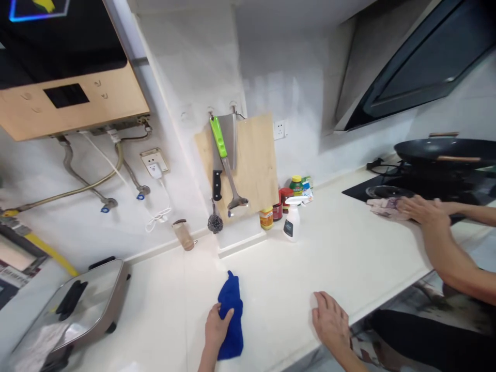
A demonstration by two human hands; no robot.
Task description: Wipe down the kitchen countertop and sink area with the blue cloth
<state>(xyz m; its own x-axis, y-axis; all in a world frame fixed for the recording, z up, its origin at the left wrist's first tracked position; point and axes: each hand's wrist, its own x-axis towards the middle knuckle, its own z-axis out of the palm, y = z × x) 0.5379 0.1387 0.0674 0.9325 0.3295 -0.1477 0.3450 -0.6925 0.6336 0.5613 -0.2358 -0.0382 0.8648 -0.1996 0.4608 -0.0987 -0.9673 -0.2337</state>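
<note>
A blue cloth (235,333) lies on the white countertop (267,305). My left hand (217,326) is closed on its left side, with the thumb on top and some fingertips hidden. My right hand (330,319) rests palm down near the counter's front edge, fingers stretched out, holding nothing. Beyond my hands, a white spray bottle (293,222) stands upright close to the wall.
At right, another person's hands (426,211) press a pale cloth (387,207) on the black stove, where a wok (445,150) sits. Jars (266,218) stand behind the spray bottle. A lidded electric pan (89,305) occupies the left; a cutting board (256,160) and utensils hang on the wall.
</note>
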